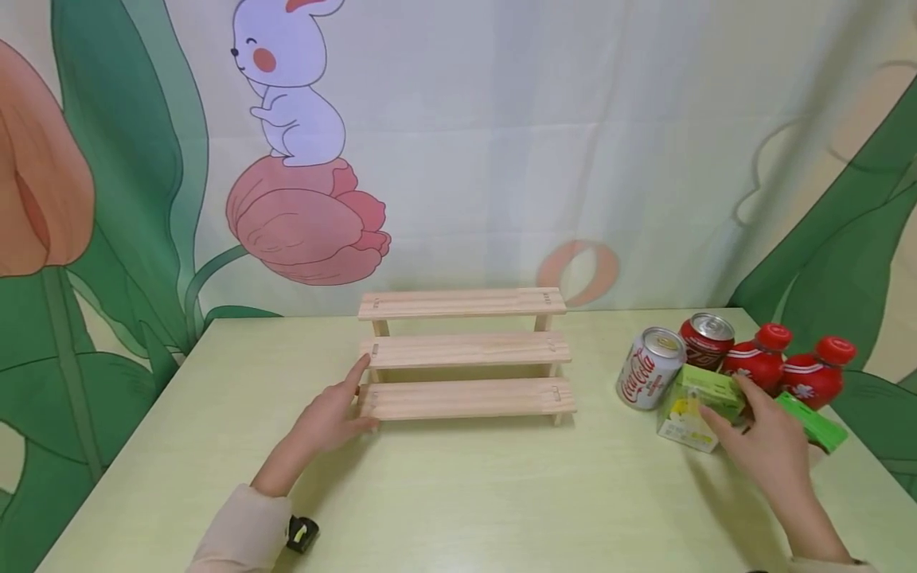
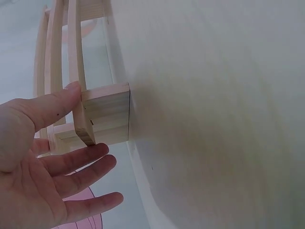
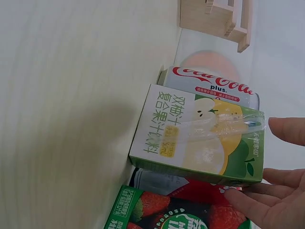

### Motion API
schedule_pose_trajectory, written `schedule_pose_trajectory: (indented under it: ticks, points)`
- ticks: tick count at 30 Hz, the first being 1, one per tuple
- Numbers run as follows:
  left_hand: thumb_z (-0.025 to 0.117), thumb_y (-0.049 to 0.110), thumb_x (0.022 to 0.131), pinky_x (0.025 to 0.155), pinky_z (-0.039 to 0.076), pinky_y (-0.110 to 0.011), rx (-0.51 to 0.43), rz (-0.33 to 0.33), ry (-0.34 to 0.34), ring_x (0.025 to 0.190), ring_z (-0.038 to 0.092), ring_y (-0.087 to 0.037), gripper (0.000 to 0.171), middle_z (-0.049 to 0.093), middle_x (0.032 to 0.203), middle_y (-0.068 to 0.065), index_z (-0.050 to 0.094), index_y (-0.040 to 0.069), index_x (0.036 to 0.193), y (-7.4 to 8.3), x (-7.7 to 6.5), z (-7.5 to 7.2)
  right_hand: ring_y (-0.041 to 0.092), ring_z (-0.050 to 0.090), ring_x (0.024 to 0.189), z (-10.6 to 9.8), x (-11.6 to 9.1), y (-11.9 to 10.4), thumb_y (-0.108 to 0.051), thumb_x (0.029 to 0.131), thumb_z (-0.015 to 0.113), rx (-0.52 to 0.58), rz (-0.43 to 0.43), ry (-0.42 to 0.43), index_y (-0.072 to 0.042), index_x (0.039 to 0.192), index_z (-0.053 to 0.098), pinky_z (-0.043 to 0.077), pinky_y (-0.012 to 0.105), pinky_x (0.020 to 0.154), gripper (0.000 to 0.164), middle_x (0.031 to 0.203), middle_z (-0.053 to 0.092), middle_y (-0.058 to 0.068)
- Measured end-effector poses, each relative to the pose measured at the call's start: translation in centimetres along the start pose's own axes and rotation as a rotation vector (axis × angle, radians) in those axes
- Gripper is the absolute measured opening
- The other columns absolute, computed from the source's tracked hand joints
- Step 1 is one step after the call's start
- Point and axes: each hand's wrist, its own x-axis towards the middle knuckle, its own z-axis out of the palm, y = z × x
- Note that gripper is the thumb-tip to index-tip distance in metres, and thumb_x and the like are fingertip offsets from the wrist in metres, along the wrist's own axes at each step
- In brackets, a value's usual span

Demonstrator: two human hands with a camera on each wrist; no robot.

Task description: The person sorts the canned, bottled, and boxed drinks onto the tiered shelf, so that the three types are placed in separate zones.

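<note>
A three-tier wooden step rack (image 1: pixel 466 350) stands on the table. My left hand (image 1: pixel 333 414) is at its left end, the thumb at the lowest board and the index finger reaching toward the middle one. In the left wrist view the thumb touches the board (image 2: pixel 76 52) while the other fingers stay extended and spread. On the right, a green juice box (image 1: pixel 691 410) with a fruit picture and a wrapped straw (image 3: pixel 209 129) stands upright. Over its top is my right hand (image 1: pixel 770 438), thumb and fingers spread either side; the thumb tip appears just apart from the box.
Behind the juice box stand a white Coca-Cola can (image 1: pixel 648 370), a dark red can (image 1: pixel 705 341) and two red bottles (image 1: pixel 755 362). A second green carton (image 3: pixel 157 210) with strawberries is beside it. A printed curtain (image 1: pixel 466 159) hangs behind the table (image 1: pixel 501 493).
</note>
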Motion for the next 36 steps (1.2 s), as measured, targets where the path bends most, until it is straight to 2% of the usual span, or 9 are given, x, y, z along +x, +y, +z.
schedule_pose_trajectory:
  ticks: [7,13,20,22,25,28,29,32,36]
  points:
    - [0.074,0.013,0.076,0.066,0.047,-0.040,0.024,-0.012,0.003,0.082,0.058,-0.027,0.090,0.058,0.105,-0.026,0.014,0.000,0.143,0.1,0.1,-0.1,0.046,0.055,0.082,0.0,-0.8,-0.5,-0.030,0.085,0.064,0.032,0.074,-0.005,0.013,0.125,0.042,0.039,0.054,0.069,0.062,0.103,0.052,0.037]
    - [0.074,0.012,0.076,0.065,0.047,-0.039,0.042,-0.011,-0.001,0.079,0.058,-0.026,0.090,0.058,0.105,-0.027,0.014,-0.002,0.142,0.1,0.1,0.0,0.050,0.053,0.091,0.4,-0.9,0.0,-0.029,0.086,0.062,0.090,0.125,-0.057,0.015,0.132,0.030,0.042,0.056,0.073,0.071,0.112,0.046,0.041]
    - [0.074,0.013,0.077,0.065,0.046,-0.038,0.042,-0.021,-0.005,0.078,0.057,-0.024,0.090,0.058,0.106,-0.026,0.014,0.000,0.143,0.0,0.1,0.1,0.060,0.025,0.115,0.7,-0.1,0.7,-0.042,0.092,0.048,0.135,0.230,-0.193,0.009,0.141,0.005,0.024,0.068,0.086,0.083,0.132,0.021,0.043]
    - [0.074,0.013,0.076,0.065,0.046,-0.039,0.043,-0.022,-0.005,0.080,0.058,-0.025,0.090,0.058,0.106,-0.026,0.014,-0.001,0.143,0.1,0.2,0.0,0.059,0.026,0.116,0.7,-0.1,0.7,-0.040,0.093,0.046,0.141,0.243,-0.193,0.011,0.140,0.006,0.024,0.068,0.086,0.080,0.131,0.022,0.043]
    - [0.074,0.013,0.076,0.064,0.047,-0.039,0.047,-0.018,-0.009,0.080,0.058,-0.026,0.090,0.058,0.105,-0.026,0.015,-0.001,0.142,0.2,0.3,0.0,0.053,0.040,0.108,0.8,-0.3,0.8,-0.033,0.093,0.049,0.148,0.235,-0.132,0.014,0.136,0.021,0.034,0.061,0.082,0.069,0.123,0.037,0.041]
    - [0.074,0.012,0.076,0.065,0.047,-0.038,0.053,-0.010,-0.010,0.080,0.058,-0.026,0.090,0.058,0.104,-0.026,0.015,-0.002,0.142,0.3,0.5,0.0,0.046,0.050,0.096,0.8,-0.7,0.7,-0.025,0.092,0.053,0.162,0.220,-0.058,0.015,0.127,0.036,0.044,0.046,0.072,0.056,0.111,0.048,0.038]
    - [0.074,0.013,0.076,0.064,0.047,-0.038,0.056,-0.008,-0.010,0.080,0.059,-0.025,0.090,0.059,0.104,-0.026,0.015,-0.002,0.142,0.3,0.5,0.0,0.045,0.052,0.095,0.8,-0.8,0.7,-0.023,0.091,0.055,0.174,0.222,-0.044,0.015,0.125,0.038,0.046,0.038,0.069,0.053,0.109,0.050,0.037]
    - [0.074,0.012,0.076,0.063,0.046,-0.037,0.061,-0.003,-0.008,0.076,0.058,-0.023,0.090,0.060,0.101,-0.025,0.015,-0.004,0.141,0.4,0.5,0.0,0.046,0.053,0.097,0.8,-1.0,0.9,-0.024,0.090,0.057,0.215,0.250,-0.035,0.015,0.124,0.037,0.045,0.019,0.060,0.056,0.110,0.049,0.037]
    - [0.075,0.012,0.075,0.060,0.044,-0.035,0.067,0.000,-0.005,0.071,0.055,-0.020,0.090,0.061,0.098,-0.024,0.015,-0.005,0.140,0.5,0.4,-0.1,0.047,0.051,0.104,2.1,-0.6,3.2,-0.036,0.089,0.057,0.279,0.315,-0.043,0.012,0.130,0.032,0.048,0.018,0.057,0.069,0.117,0.047,0.036]
